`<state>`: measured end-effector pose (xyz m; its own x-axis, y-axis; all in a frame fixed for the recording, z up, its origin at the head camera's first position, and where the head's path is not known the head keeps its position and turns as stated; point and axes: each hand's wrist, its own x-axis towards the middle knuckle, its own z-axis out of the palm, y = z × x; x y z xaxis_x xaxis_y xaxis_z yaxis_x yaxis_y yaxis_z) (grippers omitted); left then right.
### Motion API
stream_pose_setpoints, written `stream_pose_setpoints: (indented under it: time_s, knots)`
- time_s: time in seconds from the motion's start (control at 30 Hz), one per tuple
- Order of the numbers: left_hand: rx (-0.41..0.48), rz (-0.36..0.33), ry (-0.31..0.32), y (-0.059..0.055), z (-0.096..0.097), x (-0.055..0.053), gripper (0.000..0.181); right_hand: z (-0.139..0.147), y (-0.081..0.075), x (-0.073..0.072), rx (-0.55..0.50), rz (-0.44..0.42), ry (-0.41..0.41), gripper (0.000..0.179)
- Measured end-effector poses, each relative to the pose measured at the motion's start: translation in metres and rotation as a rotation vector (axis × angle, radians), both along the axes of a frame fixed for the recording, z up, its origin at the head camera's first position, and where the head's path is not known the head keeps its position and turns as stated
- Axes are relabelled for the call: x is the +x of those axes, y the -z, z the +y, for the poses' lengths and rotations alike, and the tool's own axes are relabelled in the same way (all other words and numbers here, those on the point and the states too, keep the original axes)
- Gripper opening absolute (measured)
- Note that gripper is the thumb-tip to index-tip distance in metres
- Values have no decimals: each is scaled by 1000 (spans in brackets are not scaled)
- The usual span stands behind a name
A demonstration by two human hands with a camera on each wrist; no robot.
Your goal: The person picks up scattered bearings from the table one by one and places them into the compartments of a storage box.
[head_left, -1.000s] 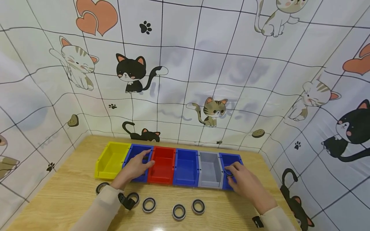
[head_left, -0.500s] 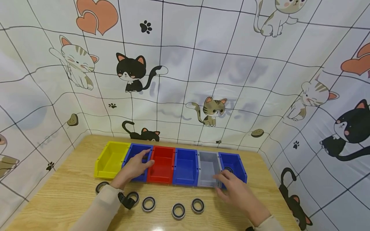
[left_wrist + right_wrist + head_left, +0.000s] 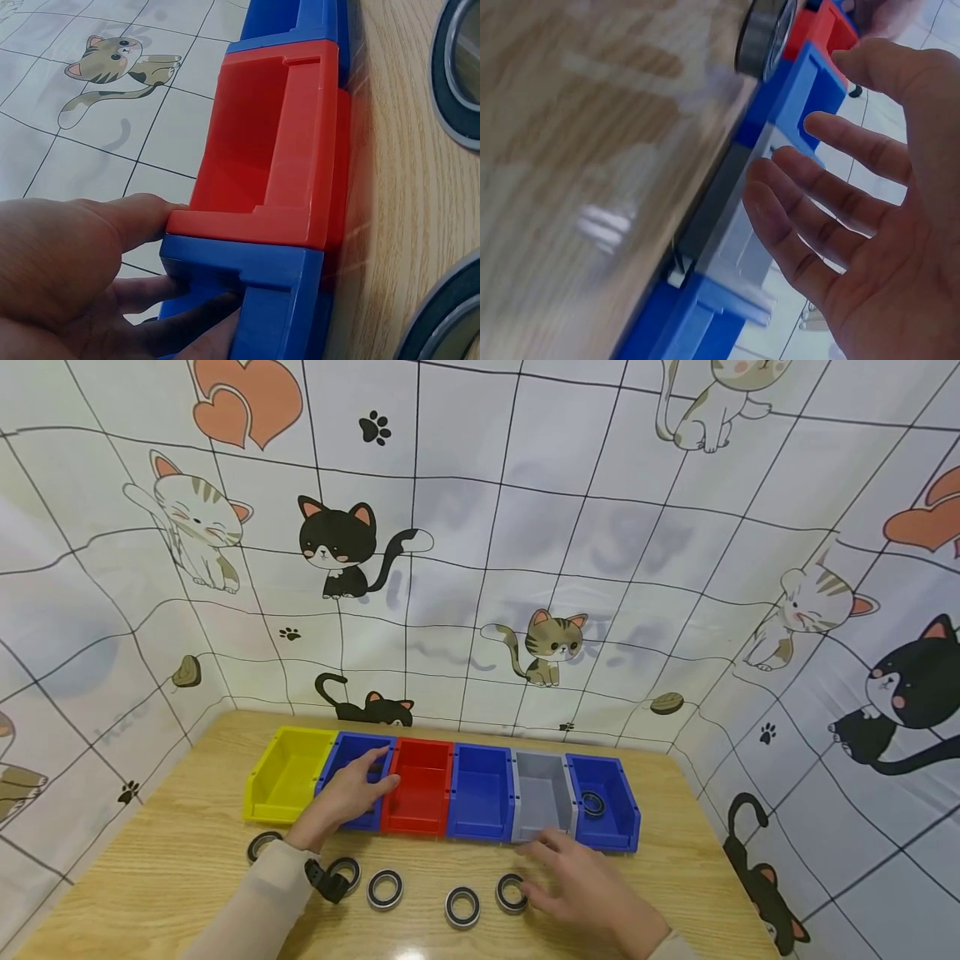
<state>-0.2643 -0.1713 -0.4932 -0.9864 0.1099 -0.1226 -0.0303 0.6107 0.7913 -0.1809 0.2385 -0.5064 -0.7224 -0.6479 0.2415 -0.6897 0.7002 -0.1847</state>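
My left hand (image 3: 352,793) reaches over the second bin from the left, a blue bin (image 3: 285,322). Its thumb rests at the rim of the red bin (image 3: 418,781) while the other fingers extend into the blue one, their tips partly hidden. My right hand (image 3: 581,885), fingers spread and relaxed, holds nothing. It hovers in front of the grey bin (image 3: 542,785), with its thumb beside a ball bearing (image 3: 500,893) on the table. Inside the far-right blue bin (image 3: 621,806) lies another bearing (image 3: 593,815).
Several more bearings lie along the table front, among them one bearing (image 3: 451,907) and another bearing (image 3: 385,906). A yellow bin (image 3: 292,772) ends the row at left, and a middle blue bin (image 3: 482,789) stands beside the grey one. A cat-print curtain (image 3: 465,568) hangs behind.
My right hand has left the far-right blue bin, where a bearing now shows, and moved left and toward me to the nearest table bearing. My left hand has stayed in place.
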Motion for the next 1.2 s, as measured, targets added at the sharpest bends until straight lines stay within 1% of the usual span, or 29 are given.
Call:
stream_pose_setpoints:
  time_s: [0.17, 0.27, 0.37, 0.47, 0.73, 1.1, 1.2]
  knots:
    - [-1, -2, -2, 1, 0, 0, 77, -10, 4, 3, 42, -74, 18, 45]
    - [10, -9, -2, 1, -1, 0, 78, -15, 5, 5, 68, -145, 31, 47]
    - [20, -15, -3, 2, -1, -1, 78, -19, 5, 7, 81, -222, 36, 46]
    - [17, -14, -3, 2, -1, -2, 78, -21, 7, 8, 83, -271, 35, 42]
    - [21, -21, -6, 3, -2, -2, 78, -24, 9, 8, 67, -300, -1, 36]
    - [17, -15, -4, 2, -1, -1, 78, -24, 9, 7, 66, -323, 0, 38]
    - [18, -20, -8, 2, -1, 0, 78, -24, 9, 6, 75, -314, 2, 37]
